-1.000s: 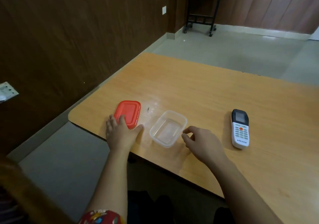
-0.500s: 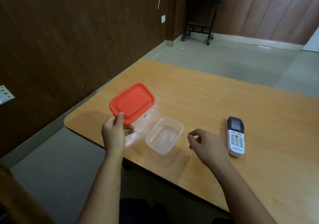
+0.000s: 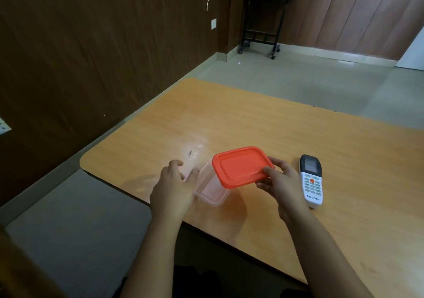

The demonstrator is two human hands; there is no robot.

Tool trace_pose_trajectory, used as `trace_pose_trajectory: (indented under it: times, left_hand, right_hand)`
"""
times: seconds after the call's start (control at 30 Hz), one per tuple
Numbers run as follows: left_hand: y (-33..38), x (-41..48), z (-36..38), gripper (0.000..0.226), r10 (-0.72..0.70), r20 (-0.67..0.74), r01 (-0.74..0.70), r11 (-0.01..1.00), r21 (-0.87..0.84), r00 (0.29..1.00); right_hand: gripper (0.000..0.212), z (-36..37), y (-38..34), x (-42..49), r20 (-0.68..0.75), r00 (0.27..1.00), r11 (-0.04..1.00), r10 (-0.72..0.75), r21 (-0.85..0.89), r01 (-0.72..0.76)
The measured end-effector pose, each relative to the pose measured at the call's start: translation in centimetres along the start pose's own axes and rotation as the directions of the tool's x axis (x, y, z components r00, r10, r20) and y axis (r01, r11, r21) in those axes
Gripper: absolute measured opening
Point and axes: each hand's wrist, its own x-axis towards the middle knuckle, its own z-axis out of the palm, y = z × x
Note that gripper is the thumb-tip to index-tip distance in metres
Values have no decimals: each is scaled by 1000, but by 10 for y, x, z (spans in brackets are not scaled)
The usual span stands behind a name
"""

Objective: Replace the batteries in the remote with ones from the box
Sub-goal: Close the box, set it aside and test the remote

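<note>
A clear plastic box (image 3: 210, 193) stands near the table's front edge, and it looks empty. Above it, tilted, is its red lid (image 3: 241, 165), which my right hand (image 3: 281, 183) pinches at the right end. My left hand (image 3: 174, 186) rests beside the box's left side with relaxed fingers and holds nothing. A white remote (image 3: 311, 180) with a dark screen lies face up just right of my right hand. No batteries are in sight.
The wooden table (image 3: 275, 125) has a rounded left corner, with a small dark speck (image 3: 190, 152) behind the box. A dark wall runs along the left. A black wheeled stand (image 3: 261, 24) is far back on the floor.
The red lid went up off the table in my left hand, then over the box into my right hand. My left hand let it go and dropped beside the box.
</note>
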Motion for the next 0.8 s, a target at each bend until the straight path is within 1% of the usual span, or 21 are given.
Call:
trace_pose_trajectory:
  times: [0.03, 0.07, 0.1, 0.13, 0.17, 0.2, 0.3, 0.37, 0.43, 0.53, 0.57, 0.67, 0.73, 0.8]
  left_hand:
    - [-6, 4, 2, 46, -23, 56, 19, 997, 70, 998]
    - [-11, 9, 5, 42, -41, 126, 31, 996, 78, 991]
    - [-14, 11, 8, 34, -45, 174, 39, 998, 39, 984]
    - [-15, 14, 11, 24, -36, 194, 42, 999, -27, 980]
    - [-14, 14, 12, 17, -19, 184, 36, 995, -91, 983]
    - [-13, 16, 14, 14, 0, 158, 22, 990, -136, 987]
    - [-9, 20, 18, 18, 54, 97, -33, 978, -204, 994]
    - [-7, 25, 21, 22, 83, 115, -51, 964, -260, 990]
    - [-5, 27, 25, 25, 84, 187, -15, 940, -340, 979]
    - [0, 26, 29, 25, 57, 270, 65, 904, -423, 961]
    - [2, 26, 30, 24, 35, 279, 100, 886, -454, 960]
    - [5, 25, 32, 23, -11, 288, 159, 853, -497, 958]
    - [7, 24, 32, 23, 3, 309, 167, 836, -523, 951]
    - [8, 23, 32, 17, 15, 330, 179, 816, -550, 944]
  right_hand:
    - [32, -3, 0, 2, -9, 1000, 1000, -6, -13, 6]
    - [32, -6, 1, 5, -12, 1000, 999, -19, -37, 19]
    - [32, -7, 2, 7, -11, 999, 997, -30, -65, 29]
    - [32, -8, 4, 9, -9, 999, 994, -34, -102, 33]
    - [32, -9, 7, 11, -6, 999, 990, -38, -138, 36]
    - [32, -9, 9, 13, -5, 999, 984, -38, -174, 36]
    - [31, -10, 15, 17, -1, 1000, 965, -29, -260, 28]
    - [29, -9, 18, 19, -14, 999, 947, -45, -320, 39]
    - [25, -5, 22, 20, -41, 994, 903, -102, -424, 76]
    - [19, 3, 26, 18, -46, 977, 768, -210, -627, 135]
    - [19, 5, 27, 17, -53, 970, 734, -238, -664, 144]
    - [19, 9, 29, 13, -117, 939, 661, -324, -738, 136]
    - [23, 9, 29, 12, -154, 920, 624, -360, -773, 115]
    - [28, 8, 30, 12, -160, 915, 614, -369, -782, 111]
